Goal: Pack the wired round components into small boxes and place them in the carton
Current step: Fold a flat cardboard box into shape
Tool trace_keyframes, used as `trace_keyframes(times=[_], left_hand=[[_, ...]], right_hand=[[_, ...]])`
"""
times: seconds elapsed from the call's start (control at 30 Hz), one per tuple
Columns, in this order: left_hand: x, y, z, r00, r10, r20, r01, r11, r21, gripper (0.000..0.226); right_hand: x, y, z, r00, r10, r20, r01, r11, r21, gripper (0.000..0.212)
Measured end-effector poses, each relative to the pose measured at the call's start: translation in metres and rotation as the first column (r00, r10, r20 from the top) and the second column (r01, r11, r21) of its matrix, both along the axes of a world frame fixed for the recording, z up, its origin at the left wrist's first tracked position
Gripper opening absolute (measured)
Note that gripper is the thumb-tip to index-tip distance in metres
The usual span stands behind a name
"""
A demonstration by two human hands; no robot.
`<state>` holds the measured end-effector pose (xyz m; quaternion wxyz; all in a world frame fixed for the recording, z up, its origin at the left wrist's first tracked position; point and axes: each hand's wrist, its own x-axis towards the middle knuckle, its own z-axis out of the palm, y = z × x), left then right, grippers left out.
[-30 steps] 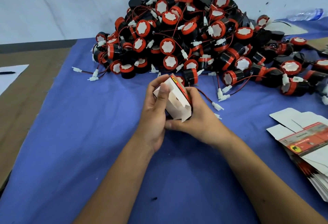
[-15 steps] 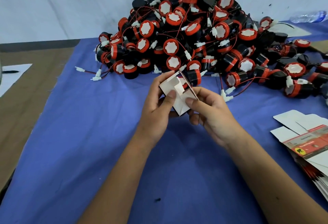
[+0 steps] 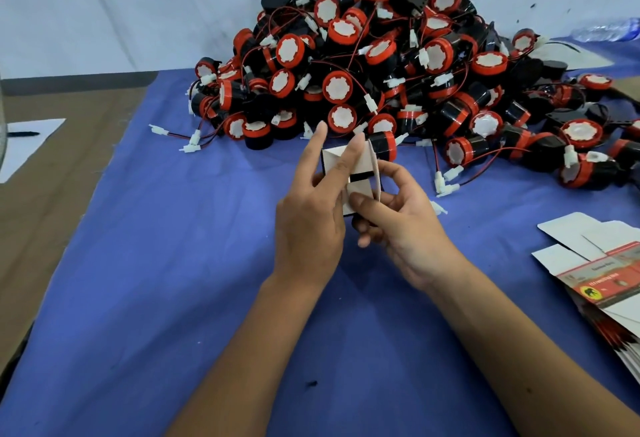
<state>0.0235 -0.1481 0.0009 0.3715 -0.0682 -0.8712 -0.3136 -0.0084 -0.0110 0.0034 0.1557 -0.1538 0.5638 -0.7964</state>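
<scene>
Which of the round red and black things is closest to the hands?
The round component lying on its side at the pile's front edge, right behind the small box held by both hands; the others lie farther back or off sideways.

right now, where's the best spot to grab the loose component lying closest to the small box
Grip the black-and-red component across its round black barrel, coming from above. It lies on its side just beyond the small box, so the curved sides face up and its red wire stays out of the pinch.
</scene>
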Motion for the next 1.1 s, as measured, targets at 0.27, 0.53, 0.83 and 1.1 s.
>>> trace_keyframes(times=[0.27, 0.53, 0.83, 1.1], left_hand=[[-0.001, -0.003, 0.003, 0.965, -0.261, 0.007, 0.248, 0.925, 0.288, 0.058], [-0.002, -0.001, 0.003, 0.97, -0.233, -0.066, 0.242, 0.927, 0.285, 0.04], [-0.003, -0.003, 0.0, 0.986, -0.153, -0.068, 0.157, 0.986, 0.063, 0.048], [0.005, 0.006, 0.009, 0.979, -0.195, -0.054, 0.2, 0.973, 0.112, 0.026]], right_hand=[[0.007, -0.003, 0.008, 0.997, -0.004, -0.072, 0.002, 0.999, -0.036, 0.06], [0.014, -0.005, 0.009, 0.998, 0.059, -0.016, -0.06, 0.996, -0.071, 0.045], [0.012, -0.005, 0.008, 0.998, 0.058, 0.001, -0.057, 0.998, -0.025, 0.043], [0.004, 0.005, 0.006, 0.999, 0.042, -0.03, -0.042, 0.999, -0.002, 0.029]])
